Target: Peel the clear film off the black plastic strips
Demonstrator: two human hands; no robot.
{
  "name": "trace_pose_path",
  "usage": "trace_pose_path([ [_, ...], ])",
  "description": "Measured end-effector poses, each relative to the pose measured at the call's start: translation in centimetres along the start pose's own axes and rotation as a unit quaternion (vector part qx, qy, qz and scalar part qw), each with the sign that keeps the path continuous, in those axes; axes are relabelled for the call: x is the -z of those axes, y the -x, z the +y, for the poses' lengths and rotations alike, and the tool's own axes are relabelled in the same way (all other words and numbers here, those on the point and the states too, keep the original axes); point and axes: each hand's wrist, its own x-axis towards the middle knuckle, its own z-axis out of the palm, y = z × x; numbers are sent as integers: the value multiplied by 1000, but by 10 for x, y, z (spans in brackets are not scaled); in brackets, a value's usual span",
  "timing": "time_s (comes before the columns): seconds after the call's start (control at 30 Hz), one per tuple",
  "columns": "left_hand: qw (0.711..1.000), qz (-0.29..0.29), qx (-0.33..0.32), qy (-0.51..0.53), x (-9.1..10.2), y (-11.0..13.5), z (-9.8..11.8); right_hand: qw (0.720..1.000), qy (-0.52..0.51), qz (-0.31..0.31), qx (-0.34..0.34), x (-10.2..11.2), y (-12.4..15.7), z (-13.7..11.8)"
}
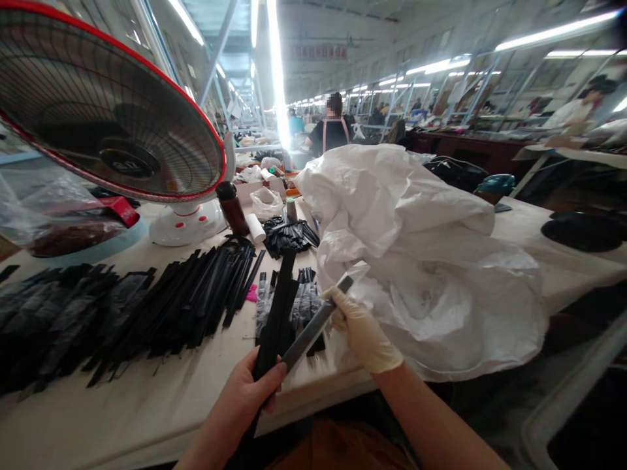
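My bare left hand (249,391) is closed around several long black strips (277,313) that stand up from it at a steep slant. One greyish, shinier strip (316,326) runs from that hand up to the right. Its upper end is pinched by my right hand (360,326), which wears a pale, thin glove. A clear plastic scrap (360,269) pokes out by the right fingertips; whether it is attached to the strip I cannot tell. Behind the held strips lie more black strips (306,297) in clear wrapping, partly hidden.
A large pile of black strips (196,294) covers the table's left side. White sheeting (416,261) is heaped at right. A fan (117,130), a brown bottle (232,209), a white roll (255,228) and a black bundle (289,235) stand behind. A person (336,130) sits farther back.
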Motion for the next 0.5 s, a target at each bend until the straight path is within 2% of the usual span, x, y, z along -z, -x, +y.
trace_pose_path([
  [0.07,1000,13,-21,-4,-2,-4,-3,998,-26,2,-51,-5,4,12],
  [0.13,999,13,-36,-12,-3,-7,-7,997,6,-24,-71,-7,11,19],
  [0.23,999,-2,-28,-28,-2,-3,-10,998,1,-42,-54,-1,15,16],
  [0.33,999,28,-32,-23,-4,3,-12,997,-43,-1,-59,3,11,16],
  [0.5,996,68,-51,-20,-4,-5,-9,994,-43,-27,-100,-7,9,26],
])
